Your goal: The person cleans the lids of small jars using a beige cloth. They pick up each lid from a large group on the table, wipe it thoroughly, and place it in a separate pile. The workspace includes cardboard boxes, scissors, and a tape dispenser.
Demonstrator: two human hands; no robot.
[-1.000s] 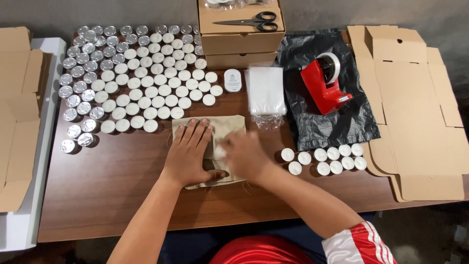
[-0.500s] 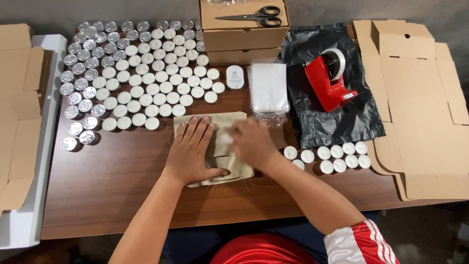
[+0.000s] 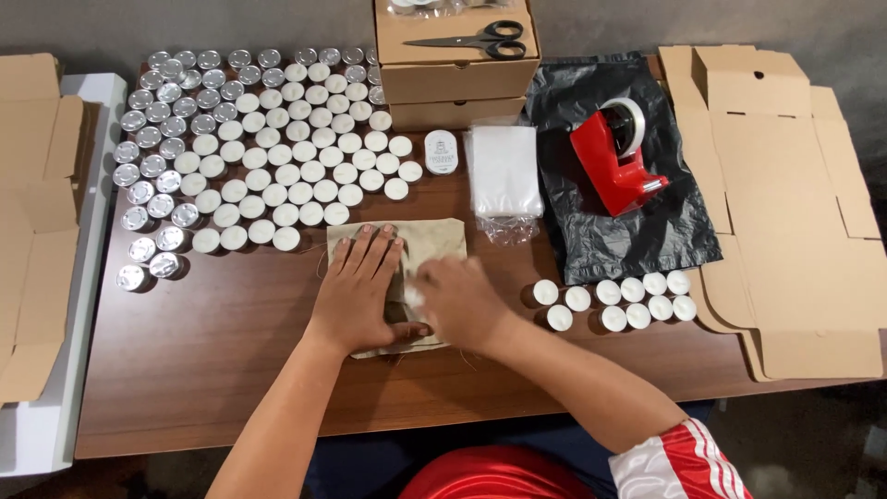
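Observation:
A beige cloth pouch (image 3: 434, 238) lies flat on the brown table (image 3: 203, 370) in front of me. My left hand (image 3: 358, 288) rests on it palm down with fingers spread. My right hand (image 3: 457, 300) lies on the pouch's right side, its fingers curled around a small white tealight candle that barely shows at its left edge. Several white tealights (image 3: 610, 303) sit in two short rows just right of that hand.
A large field of tealights (image 3: 259, 139) fills the table's back left. Stacked cardboard boxes (image 3: 457, 69) with scissors (image 3: 476, 39) stand at the back, clear bags (image 3: 504, 171) beside them. A red tape dispenser (image 3: 614, 162) sits on black plastic. Flat cardboard (image 3: 795, 203) lies right and left.
Both hands have stayed on the pouch. My right hand has shifted slightly toward me and to the left over the cloth.

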